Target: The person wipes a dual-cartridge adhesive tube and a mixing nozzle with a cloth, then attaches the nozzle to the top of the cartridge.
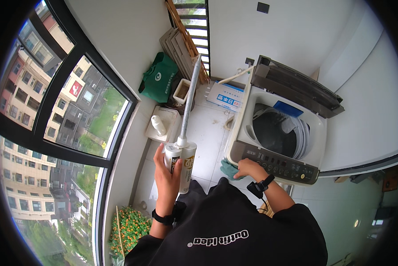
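Observation:
My left hand (166,181) grips a twin-barrel sealant cartridge (187,169) in front of my body. A long grey mixing nozzle (191,96) rises from its top and points away from me. My right hand (250,169) pinches a green cloth (230,169) at the near left corner of a top-loading washing machine (252,151). Part of the cloth is hidden behind my fingers. The machine's dark lid (298,84) stands raised, and a pale ribbed hose (303,136) and a blue item (287,109) lie in its drum (273,136).
On the left, a white bottle (158,124) stands on a pale box (172,131). Beyond it are a green bag (159,78) and leaning boards (177,50). A blue-and-white carton (224,95) lies beside the washer. Orange-flowered plants (130,229) stand below the window frame (110,163).

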`<action>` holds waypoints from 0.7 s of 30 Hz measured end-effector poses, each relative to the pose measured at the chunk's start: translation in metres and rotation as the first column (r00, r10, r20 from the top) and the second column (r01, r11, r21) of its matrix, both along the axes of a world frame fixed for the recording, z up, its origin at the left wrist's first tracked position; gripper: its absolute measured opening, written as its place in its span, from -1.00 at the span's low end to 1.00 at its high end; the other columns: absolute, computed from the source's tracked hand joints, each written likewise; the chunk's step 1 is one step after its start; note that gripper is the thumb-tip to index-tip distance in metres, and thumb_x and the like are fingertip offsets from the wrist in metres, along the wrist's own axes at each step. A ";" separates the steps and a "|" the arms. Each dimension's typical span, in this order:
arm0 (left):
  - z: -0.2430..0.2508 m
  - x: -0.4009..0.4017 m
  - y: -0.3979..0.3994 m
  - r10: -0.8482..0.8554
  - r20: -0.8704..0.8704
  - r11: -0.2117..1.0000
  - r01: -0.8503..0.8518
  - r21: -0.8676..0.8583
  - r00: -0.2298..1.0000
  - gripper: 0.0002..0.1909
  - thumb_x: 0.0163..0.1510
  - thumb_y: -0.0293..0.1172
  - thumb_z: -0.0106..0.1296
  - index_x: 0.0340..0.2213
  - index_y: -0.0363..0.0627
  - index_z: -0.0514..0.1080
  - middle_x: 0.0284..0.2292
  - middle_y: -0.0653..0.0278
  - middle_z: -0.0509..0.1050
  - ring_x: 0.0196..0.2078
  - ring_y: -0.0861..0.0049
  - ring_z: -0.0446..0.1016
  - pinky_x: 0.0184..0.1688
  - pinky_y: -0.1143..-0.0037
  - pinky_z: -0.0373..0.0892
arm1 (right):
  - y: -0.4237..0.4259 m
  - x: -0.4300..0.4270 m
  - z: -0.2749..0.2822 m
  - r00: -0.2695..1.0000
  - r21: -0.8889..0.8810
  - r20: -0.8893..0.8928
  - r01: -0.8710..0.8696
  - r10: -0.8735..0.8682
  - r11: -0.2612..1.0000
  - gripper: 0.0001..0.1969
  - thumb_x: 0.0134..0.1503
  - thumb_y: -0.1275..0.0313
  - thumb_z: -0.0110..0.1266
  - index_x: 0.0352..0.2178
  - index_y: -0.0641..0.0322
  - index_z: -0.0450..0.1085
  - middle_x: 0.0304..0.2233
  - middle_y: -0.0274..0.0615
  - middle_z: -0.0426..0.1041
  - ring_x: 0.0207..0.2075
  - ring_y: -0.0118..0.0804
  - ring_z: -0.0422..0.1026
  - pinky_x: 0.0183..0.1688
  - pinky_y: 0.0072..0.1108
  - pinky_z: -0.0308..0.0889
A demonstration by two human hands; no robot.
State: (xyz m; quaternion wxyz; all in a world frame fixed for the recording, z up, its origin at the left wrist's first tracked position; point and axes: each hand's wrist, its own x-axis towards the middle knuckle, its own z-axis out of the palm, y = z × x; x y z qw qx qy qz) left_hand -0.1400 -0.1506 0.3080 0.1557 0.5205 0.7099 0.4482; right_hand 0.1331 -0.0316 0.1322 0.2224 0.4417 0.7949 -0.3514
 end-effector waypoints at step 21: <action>-0.004 -0.090 -0.027 0.084 0.079 0.983 -0.096 0.157 0.993 -0.37 0.07 -0.44 0.03 0.11 -0.23 0.01 -0.26 0.01 0.42 -0.26 0.20 0.45 -0.17 0.37 0.34 | -0.007 -0.066 0.038 0.422 -0.826 -0.188 0.420 -0.887 0.375 -0.56 0.13 0.03 0.00 -0.14 0.15 0.42 -0.19 -0.27 0.49 -0.22 -0.38 0.45 -0.21 -0.54 0.35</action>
